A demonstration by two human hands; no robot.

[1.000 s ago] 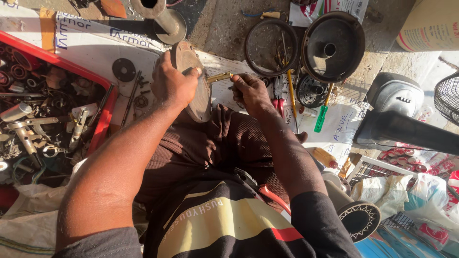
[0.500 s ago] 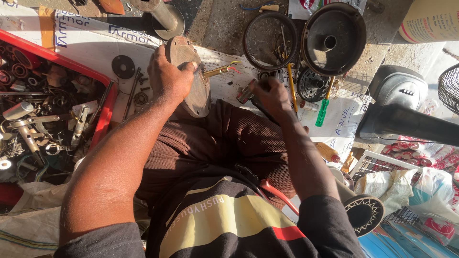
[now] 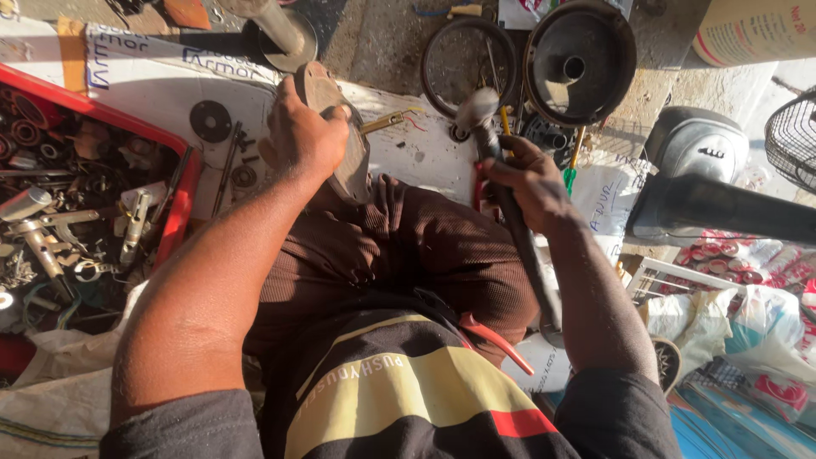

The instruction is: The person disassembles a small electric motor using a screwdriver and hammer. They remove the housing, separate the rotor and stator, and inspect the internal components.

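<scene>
My left hand [image 3: 304, 134] grips a round, dusty metal disc-shaped part [image 3: 340, 127], holding it on edge against my knee. My right hand [image 3: 527, 183] is closed around the black handle of a hammer [image 3: 480, 115], whose metal head points up and away from me, right of the disc. A brass-coloured rod [image 3: 387, 121] lies on the white sheet between the two hands. My brown trousers fill the middle of the view.
A red tray [image 3: 178, 212] with several metal parts and tools sits at left. Ahead lie a wire ring [image 3: 442, 51], a black round housing [image 3: 582, 59] and a metal pipe stand [image 3: 276, 30]. A fan motor [image 3: 697, 149] and a wire grille [image 3: 795, 136] are at right.
My right hand left the brass rod, reached right, and now holds up a hammer. The left hand kept hold of the disc part.
</scene>
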